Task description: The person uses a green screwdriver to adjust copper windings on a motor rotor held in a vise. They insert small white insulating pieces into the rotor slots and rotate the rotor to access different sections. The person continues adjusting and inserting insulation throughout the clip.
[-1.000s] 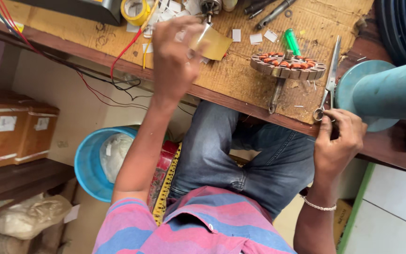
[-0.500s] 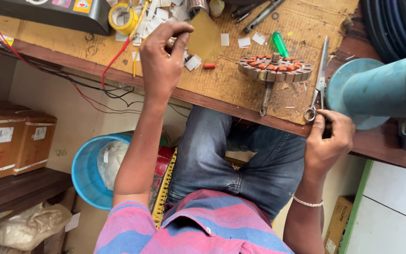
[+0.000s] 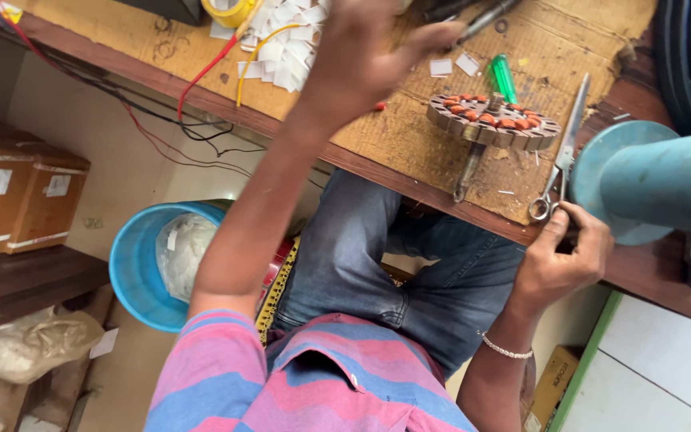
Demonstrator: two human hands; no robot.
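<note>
A: so what's on the bench? The worn cardboard mat [image 3: 409, 136] on the wooden bench looks like the centre of it all

B: yeah, rough brown cardboard, scuffed and pitted. Sitting on it is a round motor stator [image 3: 493, 120], a flat slotted disc with coppery-orange windings around the rim and a metal shaft poking out from under it toward the mat's near edge

A: and the hands?

B: right hand [image 3: 561, 256] is at the mat's near right corner, fingers curled in at the loop handles of a pair of steel scissors [image 3: 557, 160]. The blades lie flat on the cardboard, just right of the stator. Can't tell if the fingers actually grip the loops or just touch them

A: left one?

B: left hand [image 3: 365, 48] is up over the far side of the mat, blurry, fingers loosely spread, and I can't tell if it holds anything. Just left of it there's a heap of small white paper slips [image 3: 281, 48]

A: anything else?

B: a green-handled screwdriver [image 3: 504, 78] just behind the stator, red wire [image 3: 201, 80] and yellow wire trailing off the mat's left side, and a big smooth teal cylinder [image 3: 649, 184] right of the scissors
</note>
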